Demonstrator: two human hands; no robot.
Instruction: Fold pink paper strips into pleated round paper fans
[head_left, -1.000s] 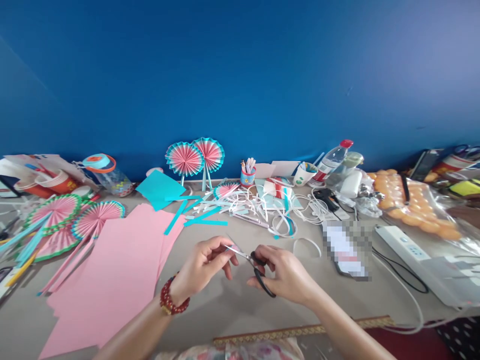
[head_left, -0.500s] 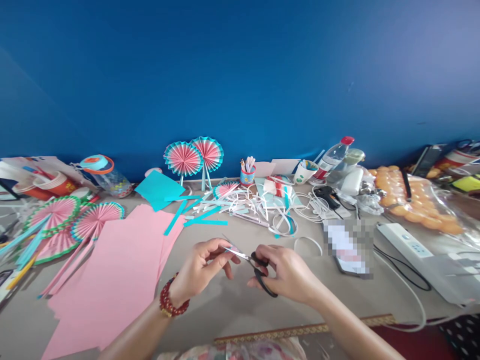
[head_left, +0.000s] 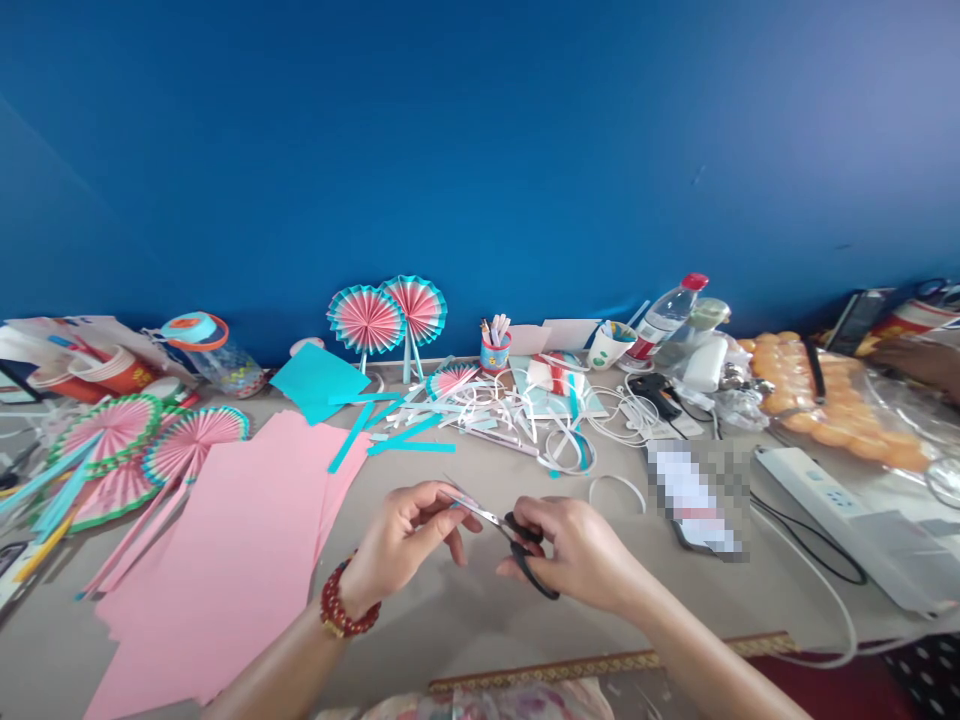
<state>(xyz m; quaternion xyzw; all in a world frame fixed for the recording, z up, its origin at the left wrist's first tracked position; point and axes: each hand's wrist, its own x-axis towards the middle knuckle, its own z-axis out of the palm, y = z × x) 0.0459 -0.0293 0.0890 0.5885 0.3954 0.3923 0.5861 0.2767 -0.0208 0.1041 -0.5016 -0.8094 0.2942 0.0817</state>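
My right hand (head_left: 577, 545) grips a pair of scissors (head_left: 532, 572) by the black handles, with the blades pointing left and slightly away from me. The blades reach to the fingertips of my left hand (head_left: 412, 535), which is closed in a pinch. Something small and thin with a bluish bit shows between those fingers, too small to name. A red bead bracelet (head_left: 349, 600) circles my left wrist. Both hands are held over the grey table (head_left: 450, 630). Left of my left hand lie pink paper sheets (head_left: 232, 560).
White and teal paper strips (head_left: 480, 405) lie in a pile beyond my hands. Folded paper fans (head_left: 366, 320) lean at the blue wall. On the right are a phone (head_left: 697, 500), a power strip (head_left: 825, 500) and a bottle (head_left: 664, 315). Another person's arm (head_left: 922, 362) shows at the far right.
The scissor blades have closed slightly at my left fingertips. Both hands stay almost in place. Another person's arm has come in at the right edge, over where a yellow thing lay.
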